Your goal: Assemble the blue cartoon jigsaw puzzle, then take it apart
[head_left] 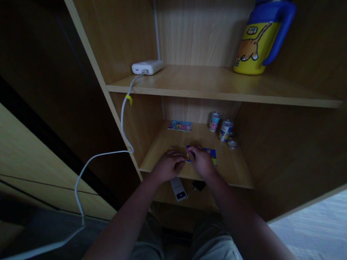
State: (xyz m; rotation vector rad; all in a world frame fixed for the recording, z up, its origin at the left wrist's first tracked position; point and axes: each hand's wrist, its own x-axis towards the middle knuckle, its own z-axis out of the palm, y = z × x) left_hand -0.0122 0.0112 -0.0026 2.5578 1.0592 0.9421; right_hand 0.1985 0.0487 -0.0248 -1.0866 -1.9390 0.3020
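Note:
My right hand (200, 159) is over the left part of a small blue-and-yellow picture sheet (212, 153) on the lower shelf. Its fingers are bent and pinched together at the sheet's left side; what lies between them is too small to make out. Just to the left, my left hand (170, 164) has its fingers curled in towards the sheet's lower left corner, and anything in them is hidden. A few tiny pieces (173, 147) lie behind my left hand. Farther back lies a second colourful picture sheet (180, 125), light blue and pink.
Two small printed cans (214, 122) stand at the back right, with round metal lids (232, 144) beside them. Above, the upper shelf (195, 82) holds a blue-and-yellow bottle (257, 37) and a white power bank (147, 67). Its white cable (86, 168) hangs down left. A grey device (178, 189) lies below.

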